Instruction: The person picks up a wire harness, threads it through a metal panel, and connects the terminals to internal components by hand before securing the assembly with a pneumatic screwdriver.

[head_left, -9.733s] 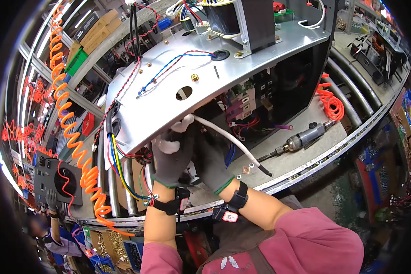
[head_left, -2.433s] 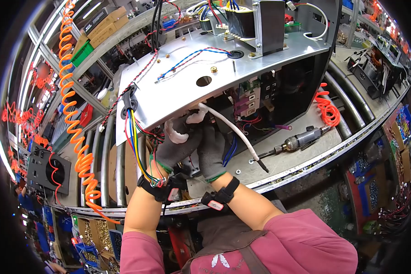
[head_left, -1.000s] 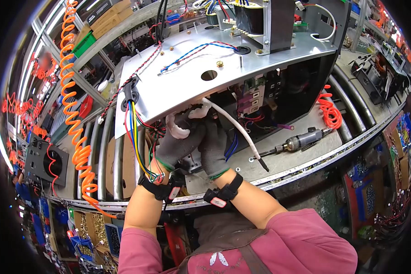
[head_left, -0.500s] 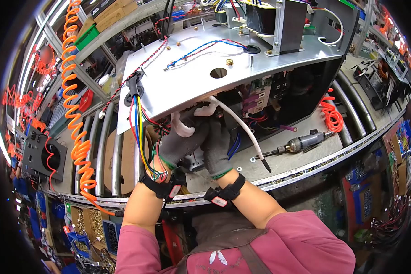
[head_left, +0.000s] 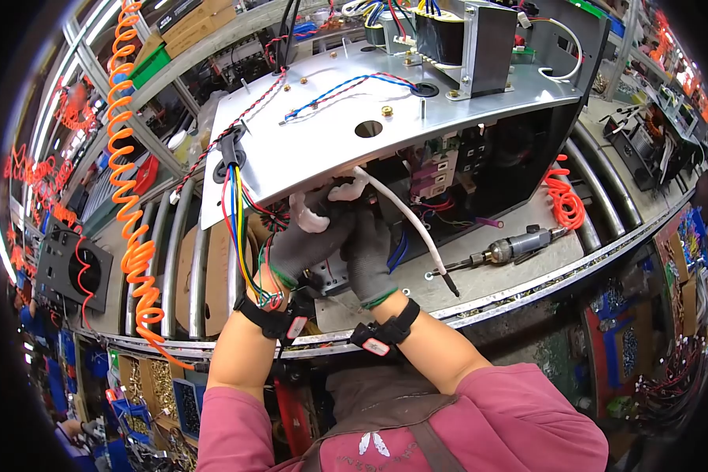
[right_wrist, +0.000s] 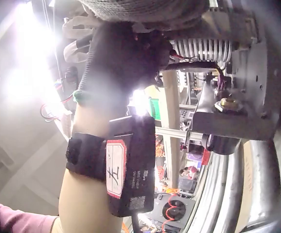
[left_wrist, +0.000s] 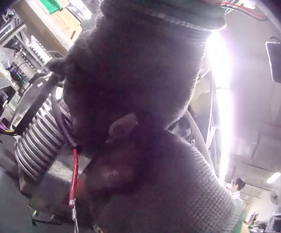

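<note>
My left hand (head_left: 303,244), in a grey glove with white fingertips, reaches under the front edge of the silver metal panel (head_left: 267,149). Its fingers bend upward at that edge. Close against it is my gloved right hand (head_left: 367,256), its fingers hidden behind the left hand and inside the housing. I cannot tell what the fingers hold. A white-sleeved cable (head_left: 405,212) with a black tip slants out beside the left fingertips. In the left wrist view a red-sleeved wire end (left_wrist: 74,177) hangs beside the gloves. Coloured wires (head_left: 240,236) drape down to the left wrist.
An air screwdriver (head_left: 511,245) with a coiled orange hose (head_left: 570,208) lies right of the hands. Small nuts (head_left: 406,291) lie near the cable tip. Rollers (head_left: 200,267) run at the left, where another orange coiled hose (head_left: 122,157) hangs. A transformer (head_left: 440,35) stands on the panel.
Both hands stay under the panel edge while the head view shifts slightly. Compared with the oldest frame, the coloured wires now lie over the left wrist, and a small square washer is no longer seen.
</note>
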Available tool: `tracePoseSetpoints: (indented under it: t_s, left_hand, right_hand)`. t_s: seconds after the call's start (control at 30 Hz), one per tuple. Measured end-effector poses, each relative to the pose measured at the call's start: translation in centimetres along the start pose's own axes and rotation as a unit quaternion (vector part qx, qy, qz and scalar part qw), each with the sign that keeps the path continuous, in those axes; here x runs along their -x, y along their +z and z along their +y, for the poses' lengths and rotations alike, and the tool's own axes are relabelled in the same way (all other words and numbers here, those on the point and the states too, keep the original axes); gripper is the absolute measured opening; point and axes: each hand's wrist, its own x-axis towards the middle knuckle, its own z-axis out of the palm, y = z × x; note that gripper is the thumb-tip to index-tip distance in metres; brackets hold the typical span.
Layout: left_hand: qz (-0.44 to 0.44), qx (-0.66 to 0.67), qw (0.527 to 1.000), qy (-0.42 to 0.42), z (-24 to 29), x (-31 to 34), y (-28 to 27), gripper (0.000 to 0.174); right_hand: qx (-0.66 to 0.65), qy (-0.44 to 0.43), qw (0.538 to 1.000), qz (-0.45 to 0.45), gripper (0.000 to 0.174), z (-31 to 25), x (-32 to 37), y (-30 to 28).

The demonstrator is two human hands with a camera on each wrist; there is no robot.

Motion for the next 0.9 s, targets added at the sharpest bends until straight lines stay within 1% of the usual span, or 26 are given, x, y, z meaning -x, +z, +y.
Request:
tracePoseSetpoints:
  t_s: [0.03, 0.07, 0.13, 0.17, 0.23, 0.37, 0.43, 0.47, 0.53, 0.57, 0.6, 0.63, 0.67, 0.73, 0.77, 0.8, 0.83, 0.87, 0.9]
  left_hand:
    - [-0.009, -0.012, 1.000, 0.014, -0.3, 0.1, 0.1, 0.050]
    - [-0.009, -0.012, 1.000, 0.014, -0.6, 0.1, 0.1, 0.050]
    - [0.005, 0.088, 0.996, -0.025, -0.5, 0.2, 0.3, 0.042]
    - [0.004, 0.089, 0.996, -0.026, -0.2, 0.2, 0.2, 0.042]
    - [-0.019, 0.179, 0.979, -0.093, 0.5, 0.1, -0.2, 0.044]
    - [-0.025, 0.186, 0.977, -0.099, 0.2, 0.5, -0.1, 0.046]
    - [-0.007, 0.240, 0.964, -0.114, 0.3, 0.9, 0.0, 0.047]
    - [-0.007, 0.240, 0.964, -0.114, 0.5, 0.9, 0.1, 0.047]
    - [0.043, 0.203, 0.977, -0.048, 1.0, 0.8, 0.3, 0.052]
    - [0.043, 0.203, 0.977, -0.048, 2.8, 0.8, -0.1, 0.052]
    - [0.052, 0.118, 0.984, -0.127, 5.7, 1.0, -0.7, 0.048]
    - [0.060, 0.029, 0.977, -0.205, 7.4, 1.2, -1.2, 0.045]
    - [0.059, 0.025, 0.977, -0.206, 7.3, 1.7, -1.3, 0.045]
    - [0.023, -0.134, 0.973, -0.188, 6.6, 3.0, -1.5, 0.029]
    - [0.002, -0.041, 0.970, -0.238, 6.5, 3.4, -1.5, 0.024]
    - [0.002, -0.043, 0.969, -0.244, 6.5, 3.8, -1.7, 0.024]
    - [0.001, 0.112, 0.944, -0.309, 7.5, 3.7, -1.9, 0.024]
    - [0.003, 0.265, 0.892, -0.366, 8.1, 3.7, -2.1, 0.025]
    - [-0.008, 0.312, 0.879, -0.360, 8.0, 3.8, -2.3, 0.028]
  right_hand:
    - [-0.024, -0.034, 0.999, -0.005, 0.036, 0.1, 0.0, 0.2]
    - [-0.025, -0.035, 0.999, -0.004, 0.036, 0.0, 0.0, 0.1]
    - [0.006, -0.023, 1.000, -0.018, 0.036, -0.4, 0.1, -0.1]
    - [0.006, -0.023, 1.000, -0.016, 0.036, -0.6, 0.3, -0.2]
    - [0.004, -0.001, 1.000, -0.030, 0.035, -1.0, 0.6, -0.2]
    - [-0.010, 0.006, 0.999, -0.030, 0.035, -1.1, 0.5, -0.1]
    - [-0.019, -0.002, 1.000, -0.021, 0.036, -1.1, 0.5, 0.0]
    - [-0.019, -0.002, 1.000, -0.020, 0.036, -1.2, 0.6, -0.1]
    - [0.016, 0.041, 0.999, -0.019, 0.037, -1.6, 0.8, -0.3]
    - [0.016, 0.041, 0.999, -0.019, 0.037, -1.5, 0.7, -0.4]
    - [0.042, 0.013, 0.999, -0.012, 0.037, -1.3, 0.6, -0.3]
    - [0.066, -0.014, 0.998, -0.005, 0.038, -1.2, 0.5, -0.2]
    - [0.062, -0.012, 0.998, -0.005, 0.038, -1.1, 0.4, -0.2]
    - [0.040, 0.025, 0.999, -0.004, 0.038, -1.0, 0.3, -0.4]
    - [0.023, 0.002, 1.000, -0.007, 0.037, -0.9, 0.3, -0.4]
    - [0.022, 0.008, 1.000, -0.008, 0.037, -0.5, -0.2, -0.3]
    - [-0.002, -0.027, 1.000, -0.012, 0.036, -0.5, -0.5, -0.1]
    - [-0.025, -0.061, 0.998, -0.014, 0.036, -0.4, -0.4, -0.1]
    - [-0.019, -0.034, 0.998, -0.040, 0.033, -0.6, 0.0, -0.7]
